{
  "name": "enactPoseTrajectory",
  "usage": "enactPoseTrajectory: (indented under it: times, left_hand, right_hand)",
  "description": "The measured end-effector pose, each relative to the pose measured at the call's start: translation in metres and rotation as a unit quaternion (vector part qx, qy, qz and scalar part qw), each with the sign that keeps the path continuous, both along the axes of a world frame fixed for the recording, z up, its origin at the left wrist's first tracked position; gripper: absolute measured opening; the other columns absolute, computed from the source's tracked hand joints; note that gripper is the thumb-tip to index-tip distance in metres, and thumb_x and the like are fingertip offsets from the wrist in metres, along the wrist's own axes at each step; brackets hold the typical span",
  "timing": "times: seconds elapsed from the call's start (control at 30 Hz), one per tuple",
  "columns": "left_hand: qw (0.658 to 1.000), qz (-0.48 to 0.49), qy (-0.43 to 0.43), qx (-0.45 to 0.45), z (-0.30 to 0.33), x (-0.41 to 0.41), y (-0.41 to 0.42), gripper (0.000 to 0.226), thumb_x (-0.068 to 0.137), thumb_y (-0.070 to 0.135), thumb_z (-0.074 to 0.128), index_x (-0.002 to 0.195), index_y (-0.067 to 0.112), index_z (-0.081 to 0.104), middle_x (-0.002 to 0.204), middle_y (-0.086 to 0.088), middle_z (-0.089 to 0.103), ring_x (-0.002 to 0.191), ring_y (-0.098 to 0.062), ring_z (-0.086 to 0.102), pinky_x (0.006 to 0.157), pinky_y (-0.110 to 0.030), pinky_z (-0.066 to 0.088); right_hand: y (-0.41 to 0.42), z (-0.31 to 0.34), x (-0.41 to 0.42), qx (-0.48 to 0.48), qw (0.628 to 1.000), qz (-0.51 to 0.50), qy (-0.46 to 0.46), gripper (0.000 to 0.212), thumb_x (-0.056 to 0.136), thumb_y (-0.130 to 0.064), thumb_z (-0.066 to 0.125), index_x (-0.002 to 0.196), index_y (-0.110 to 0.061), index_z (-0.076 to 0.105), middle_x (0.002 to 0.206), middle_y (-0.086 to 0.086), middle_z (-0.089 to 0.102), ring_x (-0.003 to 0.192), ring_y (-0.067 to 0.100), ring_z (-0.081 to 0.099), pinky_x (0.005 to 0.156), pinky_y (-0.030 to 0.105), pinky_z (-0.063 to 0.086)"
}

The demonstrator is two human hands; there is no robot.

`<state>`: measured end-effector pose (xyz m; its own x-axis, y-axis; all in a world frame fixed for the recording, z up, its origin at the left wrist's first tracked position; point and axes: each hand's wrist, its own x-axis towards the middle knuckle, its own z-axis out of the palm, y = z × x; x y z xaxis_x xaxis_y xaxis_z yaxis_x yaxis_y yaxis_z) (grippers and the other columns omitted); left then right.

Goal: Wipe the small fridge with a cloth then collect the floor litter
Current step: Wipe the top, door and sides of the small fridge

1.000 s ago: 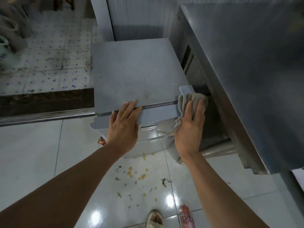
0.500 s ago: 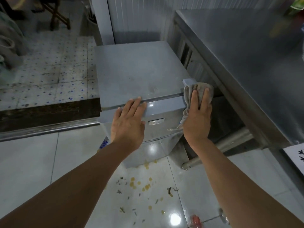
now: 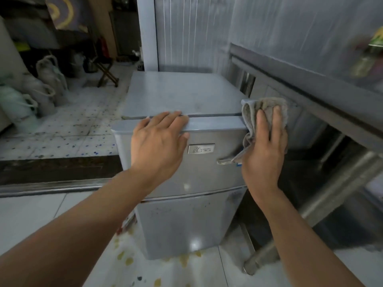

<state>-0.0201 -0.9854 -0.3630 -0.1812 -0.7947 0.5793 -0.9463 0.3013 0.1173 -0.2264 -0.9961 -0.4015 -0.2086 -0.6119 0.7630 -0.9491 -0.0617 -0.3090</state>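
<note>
The small grey fridge [image 3: 182,96] stands in front of me on the white floor, its two doors facing me. My left hand [image 3: 159,139] rests flat on the front top edge of the upper door, fingers straight. A grey cloth [image 3: 251,117] is draped over the fridge's upper right corner. My right hand [image 3: 264,150] presses that cloth against the fridge's right side with straight fingers. Yellow and dark bits of floor litter [image 3: 128,259] lie scattered on the tiles at the fridge's foot.
A steel counter [image 3: 310,85] runs along the right, close beside the fridge, with its leg [image 3: 261,259] on the floor. A dark sill [image 3: 58,168] separates a speckled tile floor at left, where sacks [image 3: 49,79] and a wooden stool [image 3: 107,75] stand.
The view has tilted up and dropped closer to the fridge, so its front now shows. Both hands stay at the top edge; the right hand and cloth shifted slightly along the right corner.
</note>
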Motion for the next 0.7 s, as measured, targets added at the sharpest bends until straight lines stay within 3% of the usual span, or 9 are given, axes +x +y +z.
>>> enactPoseTrajectory:
  times: [0.07, 0.17, 0.33, 0.5, 0.63, 0.7]
  left_hand:
    - [0.999, 0.002, -0.008, -0.031, -0.004, 0.000, -0.001, 0.036, 0.093, 0.034, 0.041, 0.126, 0.024, 0.053, 0.136, 0.004, 0.053, 0.127, -0.019, 0.046, 0.102, -0.038, 0.030]
    - [0.997, 0.011, -0.019, -0.071, -0.009, -0.002, -0.001, 0.034, 0.093, 0.031, 0.042, 0.124, 0.022, 0.054, 0.131, 0.002, 0.057, 0.120, -0.024, 0.051, 0.095, -0.038, 0.033]
    - [0.992, 0.026, -0.021, -0.123, -0.021, -0.006, 0.001, 0.035, 0.093, 0.025, 0.044, 0.127, 0.021, 0.052, 0.129, -0.001, 0.057, 0.117, -0.028, 0.048, 0.095, -0.040, 0.029]
    - [0.988, 0.041, -0.032, -0.145, -0.026, -0.008, 0.003, 0.037, 0.092, 0.019, 0.047, 0.129, 0.019, 0.051, 0.128, -0.002, 0.056, 0.117, -0.029, 0.047, 0.098, -0.043, 0.028]
    - [0.990, 0.036, -0.048, -0.130, -0.021, 0.002, 0.007, 0.037, 0.091, 0.021, 0.051, 0.128, 0.021, 0.052, 0.128, -0.002, 0.057, 0.121, -0.027, 0.047, 0.104, -0.051, 0.026]
    - [0.990, 0.057, -0.035, -0.126, -0.020, 0.016, 0.010, 0.037, 0.090, 0.027, 0.052, 0.127, 0.023, 0.052, 0.127, -0.002, 0.057, 0.124, -0.026, 0.044, 0.107, -0.053, 0.024]
  right_hand:
    - [-0.001, -0.009, -0.004, -0.017, 1.000, 0.000, 0.009, 0.065, 0.084, -0.011, 0.059, 0.144, -0.014, 0.035, 0.156, 0.013, 0.021, 0.137, 0.041, 0.028, 0.109, 0.051, 0.029]
    - [-0.003, -0.023, -0.010, -0.044, 0.999, -0.015, 0.020, 0.073, 0.079, -0.014, 0.066, 0.144, -0.016, 0.034, 0.155, 0.012, 0.024, 0.134, 0.043, 0.031, 0.101, 0.057, 0.040]
    - [-0.010, -0.047, -0.009, -0.094, 0.995, -0.008, -0.007, 0.068, 0.080, -0.015, 0.053, 0.145, -0.016, 0.032, 0.155, 0.013, 0.022, 0.131, 0.040, 0.029, 0.097, 0.055, 0.044]
    - [-0.017, -0.056, -0.015, -0.110, 0.994, 0.012, -0.023, 0.063, 0.085, -0.016, 0.045, 0.147, -0.013, 0.029, 0.155, 0.016, 0.016, 0.134, 0.038, 0.024, 0.108, 0.051, 0.035]
    - [-0.025, -0.035, -0.014, -0.106, 0.990, 0.005, -0.097, 0.071, 0.086, -0.009, 0.050, 0.150, -0.014, 0.019, 0.157, 0.015, 0.009, 0.141, 0.038, 0.017, 0.111, 0.052, 0.025]
    - [-0.022, -0.040, -0.002, -0.108, 0.989, -0.004, -0.103, 0.072, 0.086, -0.009, 0.050, 0.150, -0.013, 0.017, 0.158, 0.014, 0.007, 0.143, 0.037, 0.014, 0.112, 0.046, 0.018]
